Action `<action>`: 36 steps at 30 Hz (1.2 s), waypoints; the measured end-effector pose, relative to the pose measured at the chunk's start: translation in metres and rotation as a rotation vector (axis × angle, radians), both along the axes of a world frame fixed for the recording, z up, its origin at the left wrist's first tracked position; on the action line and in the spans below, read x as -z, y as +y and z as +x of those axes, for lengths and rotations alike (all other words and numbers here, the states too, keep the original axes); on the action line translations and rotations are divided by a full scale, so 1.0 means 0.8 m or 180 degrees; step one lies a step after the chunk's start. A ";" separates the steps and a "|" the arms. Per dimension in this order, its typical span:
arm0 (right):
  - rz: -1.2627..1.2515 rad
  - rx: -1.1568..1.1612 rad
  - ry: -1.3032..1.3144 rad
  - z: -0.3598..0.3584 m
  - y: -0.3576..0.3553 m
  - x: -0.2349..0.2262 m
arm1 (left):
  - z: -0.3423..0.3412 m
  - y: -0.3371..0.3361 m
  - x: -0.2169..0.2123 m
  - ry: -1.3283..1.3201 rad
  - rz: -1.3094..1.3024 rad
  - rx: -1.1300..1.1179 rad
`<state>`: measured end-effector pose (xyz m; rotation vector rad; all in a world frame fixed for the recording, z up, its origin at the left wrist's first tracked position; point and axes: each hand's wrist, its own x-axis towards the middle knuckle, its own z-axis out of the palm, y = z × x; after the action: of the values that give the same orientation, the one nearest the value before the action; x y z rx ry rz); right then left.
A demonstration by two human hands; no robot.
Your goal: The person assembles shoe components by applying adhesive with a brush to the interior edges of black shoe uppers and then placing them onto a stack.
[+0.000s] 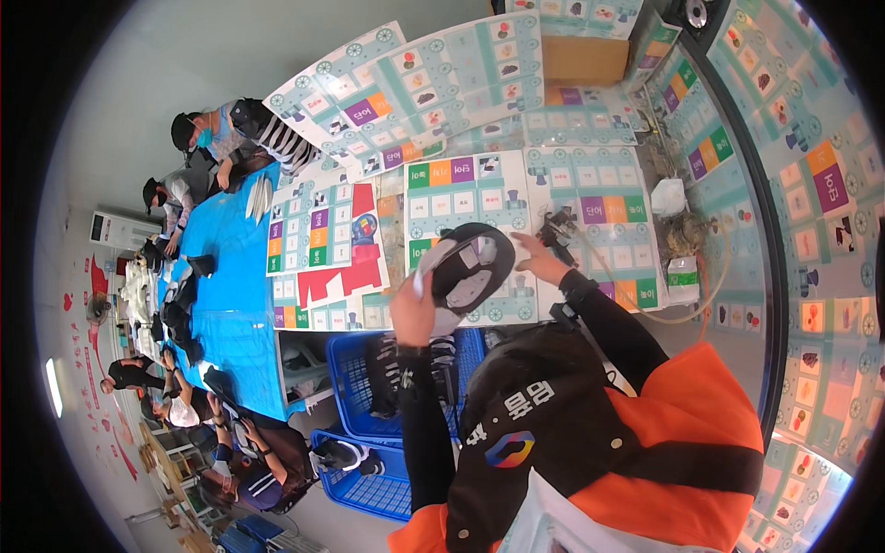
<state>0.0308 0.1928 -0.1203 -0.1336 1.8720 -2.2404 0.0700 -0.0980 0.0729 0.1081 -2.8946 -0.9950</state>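
Note:
My left hand (412, 311) is closed on the near left side of a black and grey shoe (472, 269). It is held tilted just above the printed sheets of the bench, its dark oval side up. To the right of the shoe, my right hand (544, 259) has its fingers apart and holds nothing. Close beyond those fingers lies a dark tool like a spray gun (559, 228), with a thin hose running off to the right. Red cut-out sheets (346, 285) lie on the bench left of the shoe.
Blue plastic crates (359, 493) with shoes stand below the bench's front edge. Printed boards (461, 69) rise behind it, near a cardboard box (584, 60). White bags (682, 276) sit at the right. Several people work along a blue-covered table (221, 304) at the left.

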 end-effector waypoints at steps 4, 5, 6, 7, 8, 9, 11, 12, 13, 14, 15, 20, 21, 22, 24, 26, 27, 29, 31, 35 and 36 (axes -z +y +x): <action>0.3940 0.0478 0.0133 0.004 0.050 0.065 | -0.040 0.042 0.014 0.0069 -0.0775 0.0596; 0.4566 0.0932 0.0086 0.006 0.052 0.079 | -0.047 0.049 0.029 0.0113 -0.0737 0.0644; 0.4564 0.0943 0.0052 0.008 0.060 0.096 | -0.054 0.059 0.047 0.0146 -0.0678 0.0741; 0.4559 0.0964 0.0006 0.007 0.068 0.107 | -0.058 0.066 0.054 0.0131 -0.0685 0.0773; 0.4554 0.0989 -0.0044 0.006 0.077 0.118 | -0.062 0.073 0.059 0.0075 -0.0616 0.0894; 0.4545 0.1006 -0.0104 0.002 0.084 0.124 | -0.064 0.081 0.066 0.0006 -0.0549 0.1028; 0.5480 0.0390 0.0522 -0.002 0.098 0.133 | -0.072 0.103 0.054 -0.0279 -0.0686 0.1038; 0.5467 0.0381 0.0471 0.001 0.096 0.130 | -0.075 0.110 0.050 -0.0521 -0.0837 0.0938; 0.5094 0.0553 -0.0029 -0.004 0.088 0.115 | -0.079 0.109 0.054 -0.0340 -0.0921 0.0828; 0.4702 0.0719 -0.0510 -0.010 0.081 0.095 | -0.083 0.109 0.058 -0.0349 -0.0943 0.0818; 0.4410 0.0731 -0.0498 -0.012 0.061 0.056 | -0.077 0.092 0.062 -0.0197 -0.1050 0.0798; 0.1342 0.0210 -0.1486 0.005 0.080 0.002 | -0.096 0.123 0.073 -0.0187 -0.1096 0.1307; 0.1172 0.0232 -0.1467 0.016 0.078 0.001 | -0.101 0.131 0.076 -0.0130 -0.0999 0.1291; 0.1004 0.0248 -0.1443 0.025 0.077 0.000 | -0.103 0.136 0.077 -0.0131 -0.0974 0.1318; 0.1146 0.0120 -0.1371 0.040 0.071 -0.018 | -0.104 0.138 0.081 -0.0207 -0.1095 0.1485; 0.1664 0.0354 -0.1262 0.048 0.056 -0.069 | -0.104 0.133 0.083 -0.0326 -0.1112 0.1436; 0.1963 0.0361 -0.1222 0.047 0.056 -0.078 | -0.106 0.138 0.081 -0.0414 -0.1138 0.1444; 0.2235 0.0257 -0.0954 0.048 0.060 -0.076 | -0.108 0.146 0.076 -0.0454 -0.1147 0.1451; 0.2501 0.0138 -0.0692 0.048 0.061 -0.074 | -0.107 0.150 0.077 -0.0505 -0.1158 0.1452; 0.2828 0.0061 -0.0396 0.039 0.057 -0.074 | -0.103 0.147 0.078 -0.0414 -0.1093 0.1414; 0.2867 -0.0011 -0.0321 0.038 0.057 -0.073 | -0.103 0.146 0.079 -0.0375 -0.1089 0.1410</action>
<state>0.0611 0.2385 -0.0619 0.1229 2.5811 -1.1780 -0.0126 0.0192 0.0100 -0.5317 -3.2200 -0.5263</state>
